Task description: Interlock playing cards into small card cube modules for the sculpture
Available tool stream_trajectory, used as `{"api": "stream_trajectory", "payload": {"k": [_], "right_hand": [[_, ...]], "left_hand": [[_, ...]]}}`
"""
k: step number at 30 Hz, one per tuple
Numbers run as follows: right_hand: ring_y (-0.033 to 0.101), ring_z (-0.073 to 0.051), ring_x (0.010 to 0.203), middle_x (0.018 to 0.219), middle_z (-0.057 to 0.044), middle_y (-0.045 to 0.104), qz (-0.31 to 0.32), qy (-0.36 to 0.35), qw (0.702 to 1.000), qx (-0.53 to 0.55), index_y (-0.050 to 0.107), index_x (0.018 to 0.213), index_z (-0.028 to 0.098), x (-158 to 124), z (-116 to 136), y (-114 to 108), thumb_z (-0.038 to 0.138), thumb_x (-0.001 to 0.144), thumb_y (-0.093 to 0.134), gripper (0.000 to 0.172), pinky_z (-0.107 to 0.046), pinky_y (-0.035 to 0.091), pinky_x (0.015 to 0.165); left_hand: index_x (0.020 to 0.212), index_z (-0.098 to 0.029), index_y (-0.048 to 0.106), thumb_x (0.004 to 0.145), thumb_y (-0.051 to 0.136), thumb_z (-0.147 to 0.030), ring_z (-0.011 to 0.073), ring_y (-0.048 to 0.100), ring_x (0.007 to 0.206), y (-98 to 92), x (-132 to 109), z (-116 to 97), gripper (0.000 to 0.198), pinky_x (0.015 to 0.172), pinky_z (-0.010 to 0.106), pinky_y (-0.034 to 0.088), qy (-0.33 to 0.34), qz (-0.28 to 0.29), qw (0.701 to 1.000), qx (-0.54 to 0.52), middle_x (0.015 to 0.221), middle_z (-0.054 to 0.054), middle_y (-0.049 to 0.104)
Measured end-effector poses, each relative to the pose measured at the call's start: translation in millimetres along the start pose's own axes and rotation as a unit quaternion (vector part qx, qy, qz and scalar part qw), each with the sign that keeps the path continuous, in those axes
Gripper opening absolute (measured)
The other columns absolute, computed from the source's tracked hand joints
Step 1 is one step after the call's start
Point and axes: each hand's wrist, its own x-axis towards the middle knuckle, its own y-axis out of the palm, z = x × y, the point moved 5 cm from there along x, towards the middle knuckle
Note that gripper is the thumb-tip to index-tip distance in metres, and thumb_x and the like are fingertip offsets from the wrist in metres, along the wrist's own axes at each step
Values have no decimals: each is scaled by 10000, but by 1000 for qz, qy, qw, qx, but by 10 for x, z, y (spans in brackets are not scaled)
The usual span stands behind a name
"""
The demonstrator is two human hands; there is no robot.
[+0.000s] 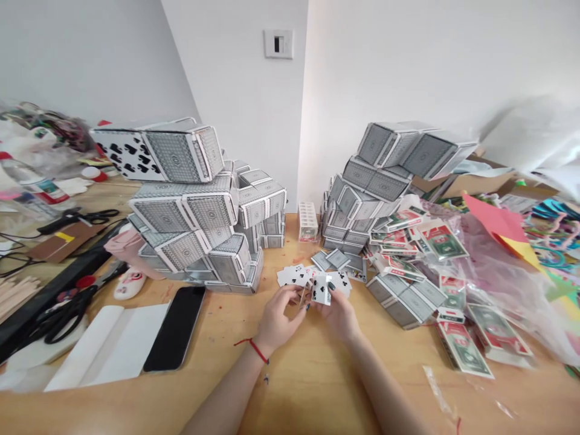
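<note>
My right hand (339,309) is closed on a playing card (321,290) held face up over the table, its spade marks showing. Just beside it, my left hand (281,319), with a red string at the wrist, pinches a thin card (304,295) seen nearly edge-on. Behind both hands, loose playing cards (293,275) lie spread face up on the wood. A few folded cards (336,260) with grey backs rest a little farther back. Stacks of blocks made of cards stand on the left (211,208) and on the right (380,160).
A black phone (176,329), white paper (109,344), a white mouse (129,284) and black scissors (67,311) lie at the left. Card boxes (464,350) and a card block (405,299) are at the right, with plastic wrap and coloured paper (498,226) beyond.
</note>
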Motion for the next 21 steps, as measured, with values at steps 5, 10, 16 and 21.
{"api": "stream_trajectory", "payload": {"k": [5,10,16,21], "right_hand": [[579,-175,679,750,-34,660,7,-6,998,-67,674,822,175,-20,-28,62,358,726,650,208,-289,451,646],[594,-185,719,803,-35,663,11,33,994,-102,663,901,181,-24,-82,52,368,706,675,271,-313,458,696],[618,-200,727,840,-42,676,-8,56,990,-132,671,900,194,-12,-159,-13,408,676,693,310,-339,477,725],[623,-210,743,865,-51,680,-7,63,985,-159,665,947,194,-21,-151,-13,409,681,689,343,-349,483,719]], "left_hand": [[691,-188,476,722,567,-138,181,582,966,44,-1,-46,109,712,273,513,9,73,997,3,1199,93,521],[699,-189,484,722,560,-136,105,580,698,72,-19,8,95,643,270,519,-16,89,996,-7,1171,84,500],[695,-183,491,721,556,-137,86,542,643,70,-25,13,84,609,259,499,-25,81,996,-11,1142,82,479],[675,-176,465,698,553,-113,63,487,587,61,-29,-3,111,564,236,459,-20,83,996,-19,1111,77,468]]}}
